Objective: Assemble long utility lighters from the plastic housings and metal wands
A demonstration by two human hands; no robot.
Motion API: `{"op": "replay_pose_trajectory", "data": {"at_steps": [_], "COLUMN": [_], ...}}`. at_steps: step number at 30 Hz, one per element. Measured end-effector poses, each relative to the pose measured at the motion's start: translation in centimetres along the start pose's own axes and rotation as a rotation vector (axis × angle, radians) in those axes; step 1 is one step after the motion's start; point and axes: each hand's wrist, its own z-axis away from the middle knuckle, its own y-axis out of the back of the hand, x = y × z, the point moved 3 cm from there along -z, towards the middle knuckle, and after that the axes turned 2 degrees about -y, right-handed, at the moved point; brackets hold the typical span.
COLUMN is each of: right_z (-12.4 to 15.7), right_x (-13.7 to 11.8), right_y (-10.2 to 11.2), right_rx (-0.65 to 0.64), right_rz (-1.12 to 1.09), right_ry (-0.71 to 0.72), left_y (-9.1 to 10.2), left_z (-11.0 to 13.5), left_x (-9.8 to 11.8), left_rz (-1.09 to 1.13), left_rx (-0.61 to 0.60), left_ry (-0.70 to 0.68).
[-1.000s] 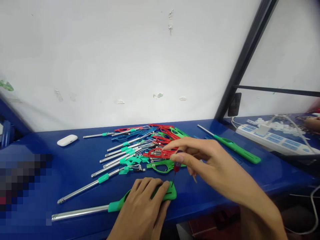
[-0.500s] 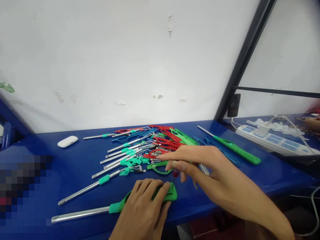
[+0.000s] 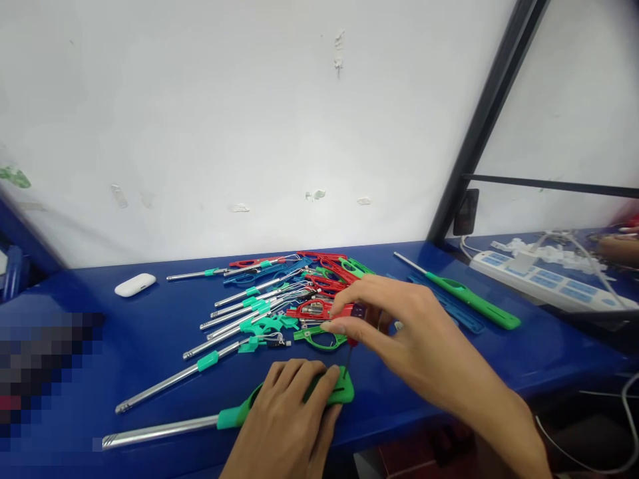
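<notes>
My left hand (image 3: 287, 416) is closed over a green long-necked lighter (image 3: 231, 417), pressing it flat on the table near the front edge. Its metal barrel points left, and much of its handle is hidden under my fingers. In my right hand (image 3: 399, 326) is a small screwdriver (image 3: 352, 342) with a red handle, gripped between thumb and fingers. The screwdriver stands nearly upright, with its thin shaft meeting the green handle's right end by a slot. Beyond my hands lie several metal barrels with teal collars (image 3: 208, 360) and wires, beside red casing halves (image 3: 327, 286) and a green casing half (image 3: 319, 338).
A closed-up green lighter (image 3: 474, 303) lies at the right over blue casing parts (image 3: 459, 313). A white case (image 3: 135, 285) sits at the back left. Past the black post (image 3: 479, 133) are a power strip (image 3: 544, 279), a phone (image 3: 466, 211) and another person's hand (image 3: 622, 247).
My right hand's fingers have shifted around the screwdriver handle, showing more of it, and the wrist has turned. The left hand and the lighter have stayed in place.
</notes>
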Motion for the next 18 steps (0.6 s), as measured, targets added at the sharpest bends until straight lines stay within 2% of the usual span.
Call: {"op": "replay_pose_trajectory", "data": {"at_steps": [7, 9, 15, 18], "right_z": [1.2, 1.4, 0.5, 0.2], "right_x": [0.5, 0.4, 0.3, 0.4], "right_y": [0.7, 0.9, 0.7, 0.2], "right_rx": [-0.165, -0.175, 0.003, 0.047], "right_rz": [-0.186, -0.193, -0.04, 0.046], "right_ry": [-0.031, -0.03, -0.108, -0.114], "left_y": [0.0, -0.1, -0.1, -0.1], "left_z": [0.0, 0.0, 0.0, 0.1], "left_x": [0.0, 0.0, 0.0, 0.0], "left_rz": [0.0, 0.0, -0.012, -0.022], "left_rx": [-0.009, -0.012, -0.002, 0.0], "left_ry": [0.003, -0.001, 0.003, -0.009]}}
